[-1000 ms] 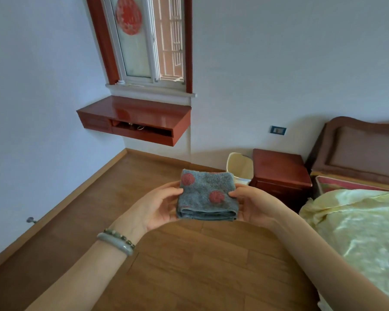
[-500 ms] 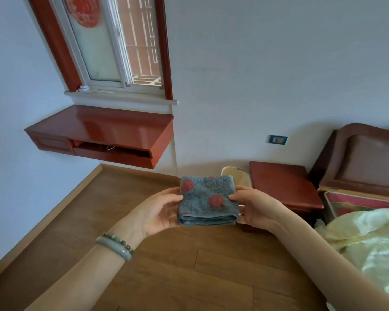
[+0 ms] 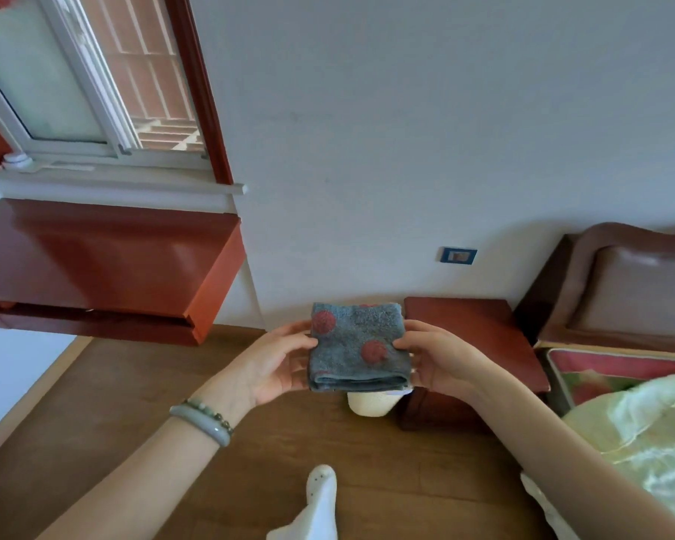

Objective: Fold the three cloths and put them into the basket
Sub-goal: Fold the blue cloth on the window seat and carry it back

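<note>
A folded grey-blue cloth with red dots (image 3: 357, 346) is held up in mid-air in front of me. My left hand (image 3: 277, 364) grips its left edge and my right hand (image 3: 437, 358) grips its right edge, thumbs on top. Directly under the cloth, a cream-white basket (image 3: 371, 404) stands on the wooden floor beside a nightstand; only its lower front shows, the rest is hidden by the cloth. The other cloths are not in view.
A red-brown nightstand (image 3: 480, 337) stands right of the basket. A bed with a yellow-green cover (image 3: 647, 434) and brown headboard (image 3: 624, 290) is at right. A red wall-mounted shelf (image 3: 106, 263) sits under the window at left. A white slipper (image 3: 320, 496) shows at bottom.
The view has moved forward toward the wall and basket. The cloth, still held by both hands, now hangs right over the basket, hiding most of it. A white slipper has come into view.
</note>
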The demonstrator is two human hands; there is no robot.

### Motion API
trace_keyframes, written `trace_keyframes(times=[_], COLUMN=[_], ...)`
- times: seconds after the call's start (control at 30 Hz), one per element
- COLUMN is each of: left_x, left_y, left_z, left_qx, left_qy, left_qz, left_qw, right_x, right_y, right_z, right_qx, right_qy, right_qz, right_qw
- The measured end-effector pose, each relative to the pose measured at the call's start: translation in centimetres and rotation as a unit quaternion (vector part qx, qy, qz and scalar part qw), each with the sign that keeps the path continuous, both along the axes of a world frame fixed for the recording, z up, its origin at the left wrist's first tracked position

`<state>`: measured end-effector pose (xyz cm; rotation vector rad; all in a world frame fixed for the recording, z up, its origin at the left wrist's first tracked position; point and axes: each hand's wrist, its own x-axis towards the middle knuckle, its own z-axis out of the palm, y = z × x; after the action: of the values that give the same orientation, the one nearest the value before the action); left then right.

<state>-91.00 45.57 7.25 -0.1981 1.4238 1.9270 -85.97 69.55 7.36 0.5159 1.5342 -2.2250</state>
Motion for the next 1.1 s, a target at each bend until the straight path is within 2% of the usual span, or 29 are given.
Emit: trace_keyframes(times=[0.13, 0.47, 0.63, 0.83, 1.1], left_x=[-7.5, -24.5, -28.7, -32.1, -35.4], left_y=[3.3, 11.4, 14.8, 18.2, 22.7], left_z=[-1.1, -4.5, -9.3, -16.0, -27.6], left_qx=[-0.001, -0.044, -0.076, -0.118, -0.170], left_qy=[0.001, -0.029, -0.051, -0.033, -0.070], left_qz=[-0.035, -0.086, -0.094, -0.110, -0.082], left_qw=[0.999, 0.995, 0.991, 0.986, 0.980], right_x=[-6.2, -20.8, -24.2, -28.4, -33.7], right_y=[2.8, 9.8, 12.9, 16.1, 19.4], right_z=[-1.2, -5.3, -9.8, -15.6, -27.5], right_qx=[0.030, 0.032, 0.024, 0.026, 0.067], right_qy=[0.002, -0.053, -0.098, -0.148, -0.217], right_qz=[-0.025, -0.102, -0.117, -0.099, -0.101], right_qw=[0.999, 0.993, 0.988, 0.984, 0.969])
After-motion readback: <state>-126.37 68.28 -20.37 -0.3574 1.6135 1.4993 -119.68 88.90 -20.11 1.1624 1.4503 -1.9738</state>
